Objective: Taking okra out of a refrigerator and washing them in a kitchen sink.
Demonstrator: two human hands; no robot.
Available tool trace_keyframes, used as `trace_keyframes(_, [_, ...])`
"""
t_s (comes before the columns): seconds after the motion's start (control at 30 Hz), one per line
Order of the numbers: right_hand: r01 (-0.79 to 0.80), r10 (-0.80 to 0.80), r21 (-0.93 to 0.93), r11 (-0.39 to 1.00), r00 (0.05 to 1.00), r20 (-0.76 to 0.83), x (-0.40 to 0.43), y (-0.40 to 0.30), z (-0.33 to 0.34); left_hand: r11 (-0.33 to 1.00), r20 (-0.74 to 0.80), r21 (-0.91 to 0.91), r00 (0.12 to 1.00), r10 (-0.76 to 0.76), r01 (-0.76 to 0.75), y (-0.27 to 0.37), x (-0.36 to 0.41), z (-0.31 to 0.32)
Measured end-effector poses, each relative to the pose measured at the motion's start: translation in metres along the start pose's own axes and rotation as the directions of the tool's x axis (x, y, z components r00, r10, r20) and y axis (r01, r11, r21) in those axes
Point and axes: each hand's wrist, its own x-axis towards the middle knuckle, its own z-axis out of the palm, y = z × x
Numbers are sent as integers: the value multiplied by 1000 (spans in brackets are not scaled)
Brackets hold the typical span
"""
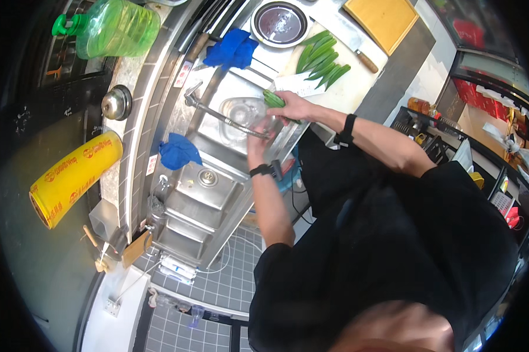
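My right hand (296,108) grips a small bunch of long green pods (273,99), which look like okra, above the near edge of the sink. My left hand (262,135) is just below it, at the outlet end of the flexible metal faucet (229,122); its fingers are blurred and partly hidden. Under the faucet, a clear bowl (233,108) sits in the steel sink basin (209,125). More green pods (321,57) lie side by side on a white cutting board (354,94), with a sheet of white paper (297,84) beside them.
A knife with a wooden handle (366,61) lies beyond the pods, near a yellow board (383,22). A round metal dish (280,24) and blue cloths (231,49) are around the sink. A second basin (202,189) adjoins it. The ledge holds a yellow wrap roll (77,178) and green-capped jug (119,28).
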Motion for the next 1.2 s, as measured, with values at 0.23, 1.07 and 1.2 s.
trace_keyframes(0.23, [-220, 147, -258, 941, 950, -275, 75, 41, 52, 983, -3, -92, 988, -157, 156, 64, -85, 5])
trace_keyframes(1.07, [-658, 467, 470, 588, 751, 466, 83, 115, 71, 997, -19, 82, 1000, -7, 9, 39, -7, -7])
trace_keyframes(1.2, [-689, 441, 444, 573, 715, 542, 75, 103, 88, 972, -280, 234, 959, 55, 12, 45, 7, -14])
